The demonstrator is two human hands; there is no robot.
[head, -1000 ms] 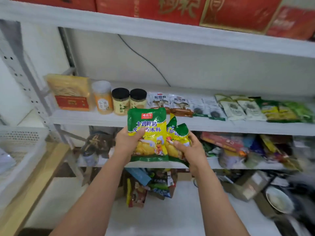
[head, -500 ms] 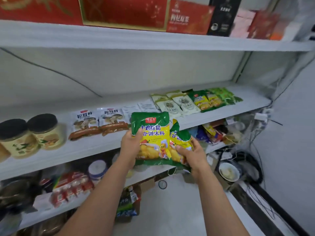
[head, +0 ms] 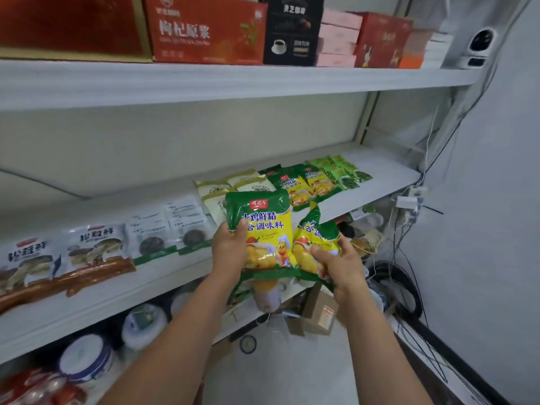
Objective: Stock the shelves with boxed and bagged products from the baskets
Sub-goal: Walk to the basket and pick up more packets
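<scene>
My left hand (head: 229, 249) grips the left edge of a green-and-yellow seasoning bag (head: 267, 226), held upright in front of the middle shelf (head: 377, 185). Beside it, my right hand (head: 339, 266) holds a second, similar bag (head: 317, 238), tilted and partly tucked behind the first. Two matching bags (head: 304, 184) lie flat on the middle shelf just beyond my hands, next to darker green packets (head: 342, 171). No basket is in view.
Cream packets (head: 230, 182), white mushroom packets (head: 169, 226) and brown-striped packs (head: 93, 255) line the middle shelf leftward. Red, black and pink boxes (head: 292, 30) fill the top shelf. Bowls and boxes crowd the lower shelf; cables (head: 409, 287) hang along the right wall.
My view has swung right along the shelf and drawn closer. Both hands keep the same hold on the two bags, now near the matching bags on the shelf.
</scene>
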